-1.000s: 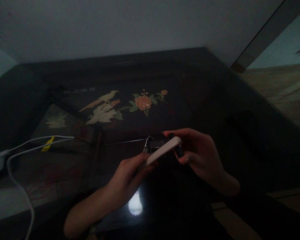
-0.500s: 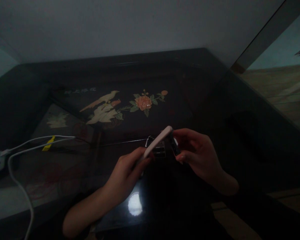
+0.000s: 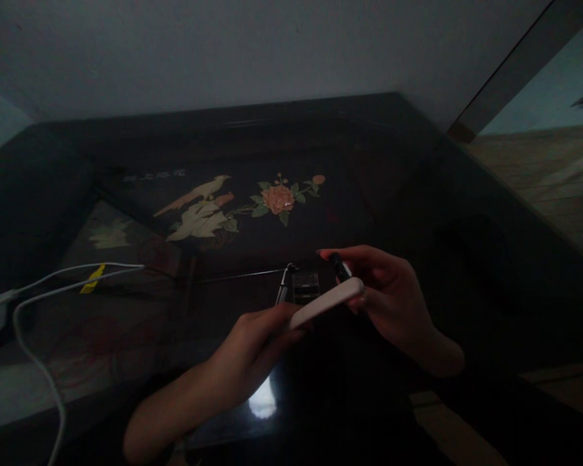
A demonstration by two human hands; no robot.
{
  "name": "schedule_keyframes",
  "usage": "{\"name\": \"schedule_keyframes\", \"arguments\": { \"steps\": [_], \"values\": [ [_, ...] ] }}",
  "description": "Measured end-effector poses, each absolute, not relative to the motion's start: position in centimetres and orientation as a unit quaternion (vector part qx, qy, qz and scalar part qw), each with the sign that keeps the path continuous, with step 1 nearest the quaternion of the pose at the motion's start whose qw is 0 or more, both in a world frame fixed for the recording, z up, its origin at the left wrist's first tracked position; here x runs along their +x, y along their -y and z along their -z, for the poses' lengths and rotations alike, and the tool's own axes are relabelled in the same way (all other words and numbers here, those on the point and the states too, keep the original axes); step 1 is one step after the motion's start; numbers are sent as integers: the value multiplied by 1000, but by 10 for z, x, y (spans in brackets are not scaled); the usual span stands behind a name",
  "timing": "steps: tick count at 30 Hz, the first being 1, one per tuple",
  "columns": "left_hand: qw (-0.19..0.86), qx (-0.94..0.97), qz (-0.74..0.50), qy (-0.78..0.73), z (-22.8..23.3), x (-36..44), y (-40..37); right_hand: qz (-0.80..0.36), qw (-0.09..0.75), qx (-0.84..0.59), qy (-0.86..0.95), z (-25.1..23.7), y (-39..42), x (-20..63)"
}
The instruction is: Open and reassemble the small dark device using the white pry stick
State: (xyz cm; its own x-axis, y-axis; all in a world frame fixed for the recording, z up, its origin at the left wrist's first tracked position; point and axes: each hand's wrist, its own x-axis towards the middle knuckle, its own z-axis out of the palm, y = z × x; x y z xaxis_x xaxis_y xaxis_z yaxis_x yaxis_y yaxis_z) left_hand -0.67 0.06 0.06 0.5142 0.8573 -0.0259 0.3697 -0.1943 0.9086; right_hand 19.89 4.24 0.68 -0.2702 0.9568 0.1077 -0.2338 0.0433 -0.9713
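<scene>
Over the dark glass-topped desk (image 3: 418, 194), the left hand (image 3: 252, 343) pinched a slim white bar (image 3: 326, 302), the right hand (image 3: 388, 291) gripped a small black piece (image 3: 339, 266); either might slip in the gloom.

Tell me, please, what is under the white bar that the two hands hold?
Under the white bar a small clear box with a metal clasp sits on the dark glossy table. The bar and the left hand cover its near edge; the right hand grips a small dark piece.
</scene>
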Motion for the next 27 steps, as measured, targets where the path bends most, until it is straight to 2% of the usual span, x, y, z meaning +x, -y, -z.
{"name": "schedule_keyframes", "arguments": {
  "steps": [7, 18, 27],
  "values": [
    [435, 696, -283, -496, 2, -8, -11, -608, 503, -349, 506, -5, -44, 196],
    [486, 719, -246, -431, -1, -7, 0, -613, 497, -343, 510, -7, -43, 199],
    [437, 702, -282, -486, 0, -8, -8, -598, 495, -365, 515, -6, -44, 195]
  ]
}}
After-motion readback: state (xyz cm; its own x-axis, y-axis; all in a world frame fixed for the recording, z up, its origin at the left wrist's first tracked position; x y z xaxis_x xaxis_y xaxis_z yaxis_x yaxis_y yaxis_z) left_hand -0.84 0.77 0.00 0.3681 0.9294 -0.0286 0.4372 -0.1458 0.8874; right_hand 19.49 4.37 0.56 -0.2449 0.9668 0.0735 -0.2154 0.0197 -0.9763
